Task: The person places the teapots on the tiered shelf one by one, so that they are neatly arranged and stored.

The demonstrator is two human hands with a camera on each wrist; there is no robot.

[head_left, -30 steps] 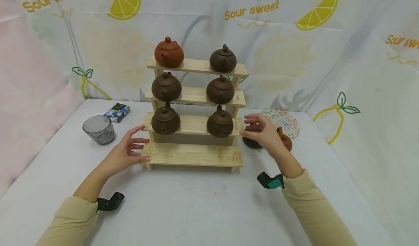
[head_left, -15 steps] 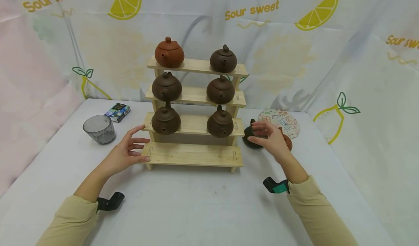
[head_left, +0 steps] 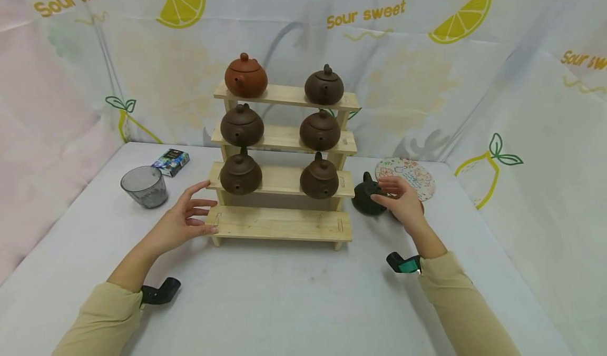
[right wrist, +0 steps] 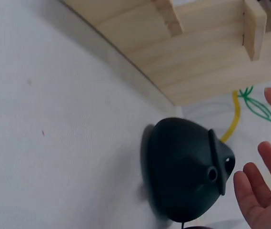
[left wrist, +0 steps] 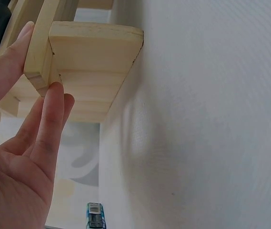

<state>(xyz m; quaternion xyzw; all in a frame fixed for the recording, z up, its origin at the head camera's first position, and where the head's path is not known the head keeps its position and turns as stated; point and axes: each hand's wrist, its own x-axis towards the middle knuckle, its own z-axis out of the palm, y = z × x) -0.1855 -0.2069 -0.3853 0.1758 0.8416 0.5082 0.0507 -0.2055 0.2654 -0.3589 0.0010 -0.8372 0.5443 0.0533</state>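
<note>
A tiered wooden display rack (head_left: 280, 224) stands on the table with two teapots on each of its upper three steps. One is a red-brown teapot (head_left: 245, 78), top left; the others are dark brown, such as the teapot (head_left: 320, 177) on the third step. My left hand (head_left: 176, 223) holds the rack's left end, thumb and fingers spread against its steps. To the right of the rack sits a black teapot (head_left: 366, 199), its spout and lid showing in the right wrist view. My right hand (head_left: 405, 204), fingers loosely bent, is beside this teapot with nothing in its grasp.
A grey glass cup (head_left: 144, 187) and a small patterned box (head_left: 172, 162) lie left of the rack. Behind my right hand are a round floral mat (head_left: 417, 178) and a mostly hidden reddish teapot. A printed cloth (head_left: 389, 77) hangs behind the table.
My right hand has moved from the rack's right end rightward to the black teapot's side, uncovering more of that teapot. My left hand has stayed on the rack.
</note>
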